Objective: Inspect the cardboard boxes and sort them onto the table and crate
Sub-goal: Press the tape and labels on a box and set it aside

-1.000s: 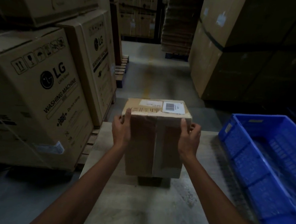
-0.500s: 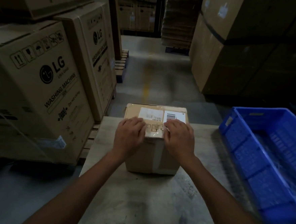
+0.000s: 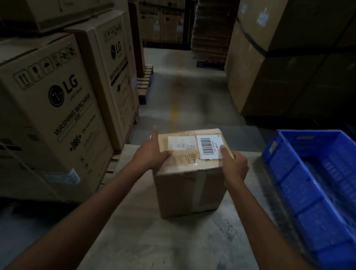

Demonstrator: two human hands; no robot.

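A small brown cardboard box (image 3: 190, 190) stands on the grey table (image 3: 165, 250), turned slightly so one corner faces me. Its top carries two white labels, one with a barcode. My left hand (image 3: 150, 152) holds the top left edge, thumb on the top face and index finger stretched along the side. My right hand (image 3: 234, 164) grips the top right edge, thumb pressed on the barcode label and fingers wrapped over the side. The blue plastic crate (image 3: 315, 207) sits on the table to the right of the box; nothing shows inside it.
Tall washing machine cartons (image 3: 48, 115) on wooden pallets stand close to the table's left side. Large brown cartons (image 3: 283, 68) are stacked at the right rear. A concrete aisle (image 3: 186, 97) runs away beyond the table. The scene is dim.
The box went from lifted to standing on the table, then turned slightly. My hands moved from its sides to its top, then spread to the top's left and right edges.
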